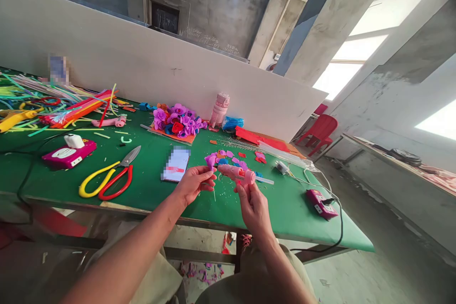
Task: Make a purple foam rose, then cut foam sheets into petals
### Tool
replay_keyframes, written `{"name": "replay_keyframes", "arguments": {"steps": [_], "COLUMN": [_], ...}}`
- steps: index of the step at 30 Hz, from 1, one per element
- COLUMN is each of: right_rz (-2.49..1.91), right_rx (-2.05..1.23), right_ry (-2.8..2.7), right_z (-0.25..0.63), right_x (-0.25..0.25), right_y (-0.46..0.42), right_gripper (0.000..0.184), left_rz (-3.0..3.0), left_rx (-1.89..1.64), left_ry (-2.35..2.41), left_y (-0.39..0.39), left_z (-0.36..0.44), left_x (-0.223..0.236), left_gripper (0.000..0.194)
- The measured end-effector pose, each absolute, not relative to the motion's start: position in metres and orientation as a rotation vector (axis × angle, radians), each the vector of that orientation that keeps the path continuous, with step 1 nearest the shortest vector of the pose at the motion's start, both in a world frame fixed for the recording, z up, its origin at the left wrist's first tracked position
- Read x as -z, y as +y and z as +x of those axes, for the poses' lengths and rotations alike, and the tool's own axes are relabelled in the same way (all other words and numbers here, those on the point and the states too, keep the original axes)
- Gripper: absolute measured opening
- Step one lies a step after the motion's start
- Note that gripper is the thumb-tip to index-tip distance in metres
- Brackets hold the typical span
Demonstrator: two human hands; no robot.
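Pink plastic makes up the glue gun (pixel 235 174), a rounded barrel gripped by the closed fingers of the right hand (pixel 253 204), its nozzle pointing left; a straight, translucent glue stick (pixel 265 180) juts from its back end. Facing it, just beside the nozzle, the left hand (pixel 195 184) pinches a small purple flower (pixel 211 161) narrowly between thumb and fingers, a thin, pale stem (pixel 214 194) hanging below; whether nozzle and flower touch, I cannot tell. Both are held above the near part of the smooth green tabletop (pixel 153 175); flat, rounded petals (pixel 229 154) in purple, blue and red lie scattered beyond the hands. Left of these rest a flat smartphone (pixel 176 164) and scissors (pixel 125 165) with yellow and red looped handles; farther off, ruffled purple flowerheads (pixel 177 121) crowd a board, left of a ridged pink bottle (pixel 220 110).
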State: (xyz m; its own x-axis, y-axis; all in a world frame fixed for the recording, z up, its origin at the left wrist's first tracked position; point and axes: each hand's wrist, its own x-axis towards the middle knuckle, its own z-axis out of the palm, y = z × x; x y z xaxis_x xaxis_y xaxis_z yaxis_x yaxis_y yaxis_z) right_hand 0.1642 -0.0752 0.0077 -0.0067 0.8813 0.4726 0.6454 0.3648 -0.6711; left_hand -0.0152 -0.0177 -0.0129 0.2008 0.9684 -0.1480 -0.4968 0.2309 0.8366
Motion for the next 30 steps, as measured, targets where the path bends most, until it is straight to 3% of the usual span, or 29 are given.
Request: {"name": "replay_keyframes", "arguments": {"steps": [17, 30], "right_rz": [-1.321, -1.206], "right_rx": [-0.368, -0.902], "right_ry": [-1.701, -1.395], "right_z": [0.164, 0.177], "right_x": [-0.006, -0.02], "right_y": [-0.075, -0.061], "right_gripper": [0.029, 0.045], "left_rz": [0.768, 0.967], "left_rx": [-1.159, -1.57], "left_ry": [0.814, 0.97], "left_y": [-0.018, -0.014], "left_z": [-0.015, -0.016], "left_x": [0.013, 0.011], "left_gripper": [0.01, 0.026]}}
